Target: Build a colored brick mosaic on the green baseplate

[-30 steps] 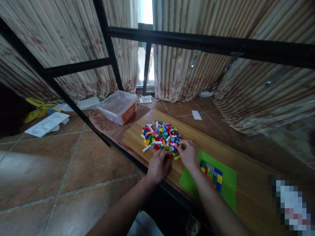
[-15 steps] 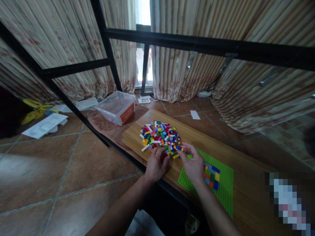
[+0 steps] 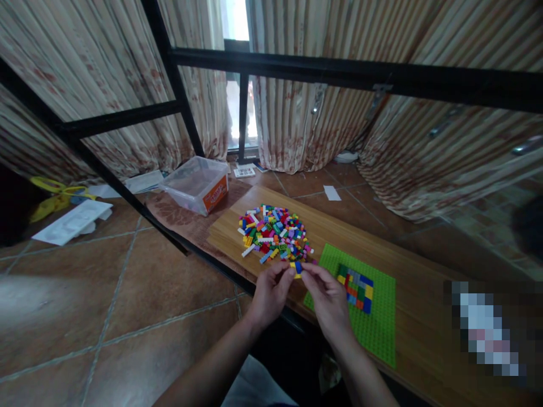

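My left hand (image 3: 270, 293) and my right hand (image 3: 327, 298) meet at the near edge of the wooden board, fingertips almost together. Between them they pinch a small cluster of yellow and blue building bricks (image 3: 297, 269); whether these are joined I cannot tell. Just beyond the hands lies a loose heap of mixed coloured bricks (image 3: 275, 232). Beside my right hand is a green studded baseplate (image 3: 382, 333), partly covered by that hand and forearm. On it sits a flat patchwork of bricks (image 3: 357, 289) in blue, grey, green, red, orange and yellow.
Under everything is the wooden board (image 3: 407, 260). A clear plastic tub (image 3: 193, 183) with an orange label stands on a brown mat (image 3: 165, 217) at the left. A black metal frame (image 3: 271, 61) crosses in front. White paper (image 3: 332, 193) lies on the tiles beyond.
Both hands have come together, bringing the yellow and blue bricks from the heap's edge toward me. My left hand, earlier at the heap, now grips them too. The view has shifted slightly.
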A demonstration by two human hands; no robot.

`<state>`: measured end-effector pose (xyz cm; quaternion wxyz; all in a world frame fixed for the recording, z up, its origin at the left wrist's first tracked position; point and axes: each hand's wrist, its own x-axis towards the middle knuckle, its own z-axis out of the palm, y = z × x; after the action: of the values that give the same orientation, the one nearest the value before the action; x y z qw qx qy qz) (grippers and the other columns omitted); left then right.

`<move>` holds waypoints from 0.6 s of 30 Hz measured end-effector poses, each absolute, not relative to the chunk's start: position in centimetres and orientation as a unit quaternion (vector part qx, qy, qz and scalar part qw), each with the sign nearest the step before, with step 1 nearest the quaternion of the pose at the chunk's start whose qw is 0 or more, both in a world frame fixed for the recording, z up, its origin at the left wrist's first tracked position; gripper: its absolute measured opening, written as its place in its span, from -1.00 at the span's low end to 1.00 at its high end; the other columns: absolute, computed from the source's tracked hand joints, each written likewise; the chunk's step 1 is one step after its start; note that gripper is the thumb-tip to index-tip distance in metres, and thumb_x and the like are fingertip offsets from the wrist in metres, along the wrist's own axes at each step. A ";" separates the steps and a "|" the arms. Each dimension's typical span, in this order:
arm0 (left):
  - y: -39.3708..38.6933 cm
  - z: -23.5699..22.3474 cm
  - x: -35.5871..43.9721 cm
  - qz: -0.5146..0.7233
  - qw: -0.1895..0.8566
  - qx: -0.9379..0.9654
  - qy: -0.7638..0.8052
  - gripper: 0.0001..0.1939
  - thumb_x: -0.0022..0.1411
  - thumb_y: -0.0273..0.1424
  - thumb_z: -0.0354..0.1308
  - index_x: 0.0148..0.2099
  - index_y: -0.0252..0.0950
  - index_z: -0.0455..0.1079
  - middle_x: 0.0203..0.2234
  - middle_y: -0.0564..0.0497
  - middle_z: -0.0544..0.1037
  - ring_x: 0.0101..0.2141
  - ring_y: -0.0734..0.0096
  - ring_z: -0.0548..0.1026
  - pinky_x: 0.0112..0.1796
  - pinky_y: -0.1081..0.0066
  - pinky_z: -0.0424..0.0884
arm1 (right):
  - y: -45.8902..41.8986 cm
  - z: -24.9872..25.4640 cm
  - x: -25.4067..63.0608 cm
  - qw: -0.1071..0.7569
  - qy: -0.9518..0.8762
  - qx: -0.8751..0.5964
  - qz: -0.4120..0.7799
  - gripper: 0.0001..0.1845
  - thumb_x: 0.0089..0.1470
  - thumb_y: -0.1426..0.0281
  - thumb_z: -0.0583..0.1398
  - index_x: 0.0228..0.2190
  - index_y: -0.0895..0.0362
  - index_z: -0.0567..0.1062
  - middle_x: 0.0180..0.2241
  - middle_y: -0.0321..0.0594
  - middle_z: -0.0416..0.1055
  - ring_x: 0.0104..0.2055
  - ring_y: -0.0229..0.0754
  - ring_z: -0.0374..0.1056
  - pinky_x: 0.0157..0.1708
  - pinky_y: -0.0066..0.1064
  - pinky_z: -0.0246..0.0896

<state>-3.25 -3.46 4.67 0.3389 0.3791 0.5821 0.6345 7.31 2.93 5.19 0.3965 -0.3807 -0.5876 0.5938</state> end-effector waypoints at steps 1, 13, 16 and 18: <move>-3.5 4.6 -3.1 0.638 0.350 0.365 0.581 -0.73 0.26 -0.23 0.08 -0.19 -0.32 0.47 -0.41 0.01 0.52 -0.40 0.44 0.43 -0.35 0.48 0.38 | 2.8 5.3 7.3 0.396 -0.587 -0.386 0.592 -0.71 -0.02 0.19 0.26 -0.25 0.05 0.55 -0.21 -0.21 0.53 -0.14 -0.11 0.41 -0.14 -0.23 0.31; -2.6 5.7 0.1 0.690 0.333 0.282 0.577 -0.78 0.19 -0.33 0.11 -0.21 -0.29 0.54 -0.35 -0.02 0.59 -0.31 0.34 0.52 -0.19 0.36 0.44 | 0.5 5.0 4.5 0.472 -0.404 -0.394 0.678 -0.65 0.04 0.07 0.18 -0.37 0.11 0.50 -0.34 -0.20 0.52 -0.25 -0.16 0.42 -0.17 -0.28 0.31; -2.4 5.4 0.3 0.692 0.332 0.276 0.579 -0.81 0.18 -0.37 0.12 -0.25 -0.29 0.54 -0.32 -0.02 0.60 -0.28 0.35 0.53 -0.15 0.35 0.44 | 0.4 4.8 4.3 0.478 -0.368 -0.407 0.686 -0.65 0.03 0.07 0.18 -0.41 0.11 0.47 -0.41 -0.23 0.51 -0.32 -0.18 0.43 -0.25 -0.31 0.34; -2.4 5.2 0.4 0.692 0.332 0.273 0.579 -0.82 0.18 -0.39 0.12 -0.25 -0.28 0.55 -0.31 -0.02 0.60 -0.28 0.35 0.53 -0.15 0.35 0.44 | 0.5 4.6 4.2 0.480 -0.348 -0.414 0.691 -0.66 0.01 0.08 0.20 -0.43 0.11 0.47 -0.42 -0.23 0.51 -0.33 -0.19 0.43 -0.26 -0.31 0.34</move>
<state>0.44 -2.35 5.21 0.3323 0.2733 0.5793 0.6923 4.18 0.54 4.58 0.4799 -0.4139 -0.3482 0.6908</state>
